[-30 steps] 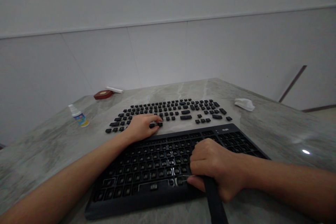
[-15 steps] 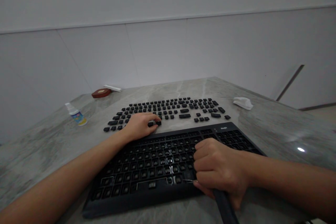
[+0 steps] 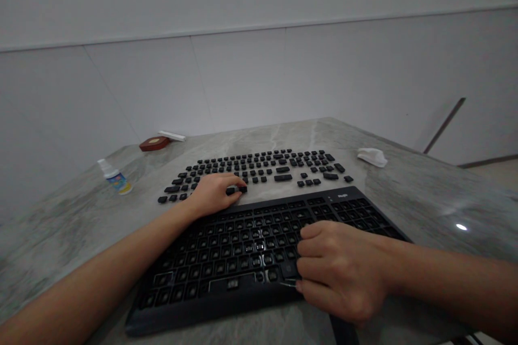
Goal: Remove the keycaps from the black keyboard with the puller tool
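Note:
A black keyboard (image 3: 226, 285) with its keycaps taken off lies at the near edge of a grey marble table (image 3: 421, 194). Behind it the loose black keycaps (image 3: 263, 164) are laid out in rows. My left hand (image 3: 214, 194) rests on the table among the keycaps, fingers curled, fingertips on one keycap (image 3: 242, 190). My right hand (image 3: 340, 269) lies over the keyboard's lower right part, fingers closed round a black-handled tool (image 3: 343, 331) whose thin metal tip (image 3: 288, 283) touches the bottom key row.
A small spray bottle (image 3: 113, 177) stands at the left. A red-brown round case (image 3: 154, 143) and a white strip (image 3: 172, 136) lie at the back left. A crumpled white cloth (image 3: 371, 157) lies at the right. White walls enclose the table.
My right hand has turned flatter over the keyboard and shifted slightly right, hiding more of the tool handle. The view drifted a little. The left hand stayed on its keycap.

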Available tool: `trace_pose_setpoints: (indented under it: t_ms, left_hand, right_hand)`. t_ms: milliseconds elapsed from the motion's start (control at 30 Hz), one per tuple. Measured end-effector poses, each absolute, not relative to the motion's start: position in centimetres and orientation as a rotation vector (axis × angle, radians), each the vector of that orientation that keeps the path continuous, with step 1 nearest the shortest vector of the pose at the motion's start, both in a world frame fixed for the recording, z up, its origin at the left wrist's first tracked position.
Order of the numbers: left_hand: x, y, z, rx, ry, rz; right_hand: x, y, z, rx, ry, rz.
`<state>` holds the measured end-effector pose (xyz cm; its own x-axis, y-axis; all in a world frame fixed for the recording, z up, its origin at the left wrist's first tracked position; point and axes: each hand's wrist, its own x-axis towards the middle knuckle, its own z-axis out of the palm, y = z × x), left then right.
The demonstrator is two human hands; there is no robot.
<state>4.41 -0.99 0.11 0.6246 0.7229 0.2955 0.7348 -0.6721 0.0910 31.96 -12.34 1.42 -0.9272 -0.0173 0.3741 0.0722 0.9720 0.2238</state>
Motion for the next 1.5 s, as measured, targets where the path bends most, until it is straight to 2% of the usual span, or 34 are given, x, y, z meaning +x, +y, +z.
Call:
trace_pose_setpoints:
  t_ms: [200, 333, 400, 500, 600, 733, 900, 1033, 1167, 1367, 1500]
  left_hand:
    - [4.5, -1.1, 0.1, -2.776, -1.235, -0.486]
    - [4.6, -1.3, -0.2, -2.625, -1.164, -0.639]
    - [5.0, -1.9, 0.1, -2.574, -1.079, -0.721]
    - [6.3, -3.8, 1.5, -2.710, -0.897, -0.746]
    - [8.2, -6.9, 3.3, -3.192, -0.658, -0.523]
    - [10.0, -9.9, 3.3, -3.489, -0.540, -0.316]
    - [10.3, -9.7, 1.6, -3.646, -0.510, -0.595]
    - [10.4, -9.1, 2.2, -3.713, -0.501, -0.631]
    - [10.5, -9.4, 2.5, -3.728, -0.459, -0.658]
    - [10.5, -9.4, 2.0, -3.712, -0.478, -0.721]
    - [10.5, -9.3, 2.0, -3.711, -0.505, -0.748]
  right_hand:
    - [32.1, -11.8, 1.4, -0.001, -2.769, -0.337]
    - [32.3, -11.4, 1.1, -0.003, -2.806, -0.291]
    - [32.3, -11.2, 0.9, -0.028, -2.806, -0.149]
    - [32.3, -11.1, 0.9, -0.199, -2.777, 0.282]
    - [32.3, -11.2, 1.4, -0.487, -2.736, 0.598]
    - [32.2, -11.3, 2.1, -0.650, -2.708, 0.786]
    - [31.8, -11.3, 2.0, -0.789, -2.512, 1.046]
    - [31.3, -11.7, 1.7, -1.030, -2.289, 1.235]
    - [31.2, -12.0, 1.4, -1.001, -2.222, 1.254]
    - [31.9, -11.5, 0.9, -0.642, -2.440, 1.010]
    - [31.9, -11.5, 1.2, -0.697, -2.478, 0.996]
